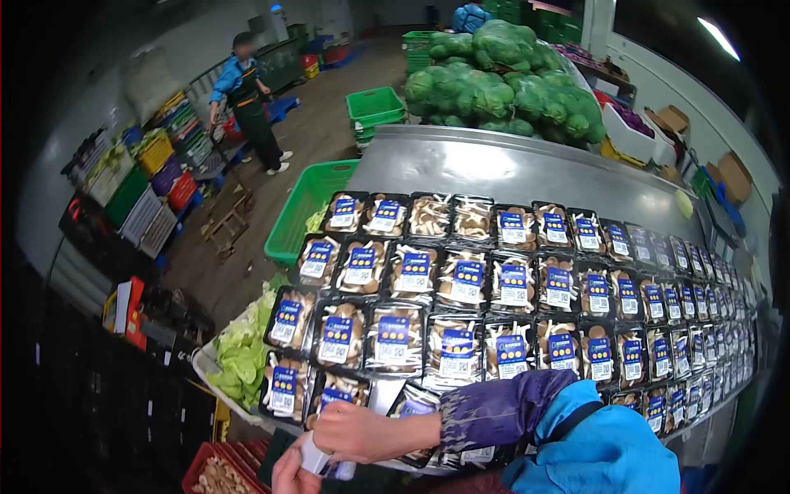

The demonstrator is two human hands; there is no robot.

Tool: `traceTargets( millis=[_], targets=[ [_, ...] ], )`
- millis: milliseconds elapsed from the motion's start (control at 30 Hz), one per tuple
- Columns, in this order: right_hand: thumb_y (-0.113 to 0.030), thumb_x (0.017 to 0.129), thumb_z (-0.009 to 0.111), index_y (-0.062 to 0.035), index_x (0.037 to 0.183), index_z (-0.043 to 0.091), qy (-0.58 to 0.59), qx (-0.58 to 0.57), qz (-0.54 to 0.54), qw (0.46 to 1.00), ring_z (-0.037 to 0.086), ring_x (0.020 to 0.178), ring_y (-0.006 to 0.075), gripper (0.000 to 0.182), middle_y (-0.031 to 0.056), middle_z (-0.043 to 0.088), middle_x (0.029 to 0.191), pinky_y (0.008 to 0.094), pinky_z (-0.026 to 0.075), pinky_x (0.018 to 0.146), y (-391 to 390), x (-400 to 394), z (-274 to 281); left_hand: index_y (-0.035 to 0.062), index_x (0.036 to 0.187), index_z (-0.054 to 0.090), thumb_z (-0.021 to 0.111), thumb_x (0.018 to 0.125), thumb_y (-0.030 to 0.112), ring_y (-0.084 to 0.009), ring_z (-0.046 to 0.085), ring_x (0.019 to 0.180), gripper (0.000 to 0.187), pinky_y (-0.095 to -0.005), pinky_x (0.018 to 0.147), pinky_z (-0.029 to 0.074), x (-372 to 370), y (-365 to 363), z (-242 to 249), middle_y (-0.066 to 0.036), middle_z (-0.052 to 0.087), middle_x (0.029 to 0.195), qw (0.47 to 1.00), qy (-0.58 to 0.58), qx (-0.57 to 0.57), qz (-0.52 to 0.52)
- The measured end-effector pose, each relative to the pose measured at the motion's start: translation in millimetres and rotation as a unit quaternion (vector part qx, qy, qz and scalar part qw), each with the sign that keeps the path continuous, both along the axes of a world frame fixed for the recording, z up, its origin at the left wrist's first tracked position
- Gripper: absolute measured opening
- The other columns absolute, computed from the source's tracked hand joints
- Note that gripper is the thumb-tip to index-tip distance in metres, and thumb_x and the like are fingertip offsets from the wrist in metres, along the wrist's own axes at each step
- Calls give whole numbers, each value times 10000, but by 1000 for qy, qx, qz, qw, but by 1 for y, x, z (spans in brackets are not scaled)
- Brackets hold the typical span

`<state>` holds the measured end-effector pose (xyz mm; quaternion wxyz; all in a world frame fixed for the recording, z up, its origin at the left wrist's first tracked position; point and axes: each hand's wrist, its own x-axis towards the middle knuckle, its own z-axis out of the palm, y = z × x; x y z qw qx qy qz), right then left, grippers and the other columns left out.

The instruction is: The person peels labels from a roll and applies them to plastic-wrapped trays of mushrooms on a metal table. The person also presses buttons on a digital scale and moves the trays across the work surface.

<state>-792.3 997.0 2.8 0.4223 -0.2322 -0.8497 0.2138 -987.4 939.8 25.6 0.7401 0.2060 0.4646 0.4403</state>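
Observation:
My left hand (292, 473) is at the bottom edge, its fingers around a small white item (314, 455) that looks like a bundle of labels. Just above it my right hand (362, 432) bends its fingers down onto the same item; its fingertips are partly hidden. Both hands are at the table's near edge, beside a labelled mushroom tray (339, 390). Rows of black wrapped mushroom trays (467, 278) with blue and white labels cover the steel table (494, 165). In the far row, a tray (429, 217) shows no label.
Netted green vegetables (494, 90) are piled beyond the table. Green crates (300, 202) and leafy greens (244, 346) stand at its left side. A red crate of mushrooms (218, 476) is at the lower left. Another person (244, 95) stands farther back on the left.

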Motion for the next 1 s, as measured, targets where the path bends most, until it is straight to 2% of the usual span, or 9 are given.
traceTargets(
  millis=[100, 133, 167, 200, 400, 533, 633, 833, 1000],
  targets=[
    [-114, 824, 549, -56, 859, 452, 188, -347, 55, 917, 544, 668, 204, 118, 54, 496, 735, 332, 454, 630, 32, 56, 21, -45, 1184, 479, 553, 864, 103, -178, 549, 1001, 361, -288, 835, 455, -20, 13, -21, -114, 567, 1101, 971, 223, 68, 56],
    [-94, 829, 543, -63, 893, 458, 233, -216, -31, 948, 522, 621, 160, 111, 42, 490, 753, 312, 456, 586, 56, 80, 27, -20, 1181, 482, 576, 842, 70, -179, 547, 996, 363, -290, 820, 462, -26, 14, -27, -106, 564, 1088, 957, 266, 59, 97],
    [-77, 821, 550, -70, 937, 449, 247, -369, -49, 895, 490, 577, 145, 154, 35, 468, 751, 293, 448, 548, 81, 114, 27, -20, 1181, 482, 576, 842, 70, -179, 547, 996, 363, -290, 820, 462, -28, 15, -29, -106, 564, 1088, 956, 269, 59, 99],
    [-69, 829, 559, -78, 982, 419, 188, -241, -148, 941, 523, 587, 131, 207, 51, 517, 788, 272, 467, 521, 106, 148, 30, 10, 1182, 476, 585, 825, 29, -183, 545, 992, 374, -301, 814, 469, -30, 15, -30, -99, 557, 1084, 949, 284, 29, 132],
    [-50, 841, 562, -39, 1136, 408, 104, -415, -248, 869, 579, 818, 167, 333, 105, 557, 987, 271, 514, 590, 235, 302, -29, 67, 1189, 463, 568, 822, -46, -197, 546, 994, 398, -336, 838, 479, -28, 21, -43, -90, 539, 1099, 942, 284, 81, 161],
    [-43, 817, 569, -51, 1112, 428, 49, -404, -307, 860, 591, 841, 208, 327, 104, 575, 998, 342, 498, 650, 288, 329, -77, 32, 1177, 476, 548, 855, 7, -185, 547, 995, 330, -309, 849, 469, -14, 25, -29, -99, 532, 1136, 951, 284, 27, 120],
    [-84, 781, 593, -45, 1076, 422, -104, -197, -426, 877, 574, 917, 386, 343, 206, 591, 932, 438, 465, 761, 313, 334, -120, 18, 1182, 474, 536, 867, 31, -180, 543, 1001, 321, -299, 858, 462, 1, 34, -21, -101, 525, 1158, 951, 289, -9, 107],
    [-118, 808, 485, -147, 1103, 506, -415, 134, -544, 717, 491, 1098, 306, 297, 88, 487, 1207, 514, 422, 808, 300, 300, -134, 95, 1095, 478, 621, 714, -125, -150, 555, 863, 462, -239, 644, 493, 15, 30, -15, -56, 538, 940, 940, 308, -2, 147],
    [-100, 818, 489, -89, 1181, 503, -530, 25, -430, 730, 501, 1104, 257, 364, 86, 497, 1229, 503, 370, 907, 265, 279, -114, 84, 1148, 414, 615, 746, -102, -108, 566, 751, 486, -197, 558, 462, 11, 21, -12, -65, 539, 927, 943, 264, 57, 193]
  ],
)
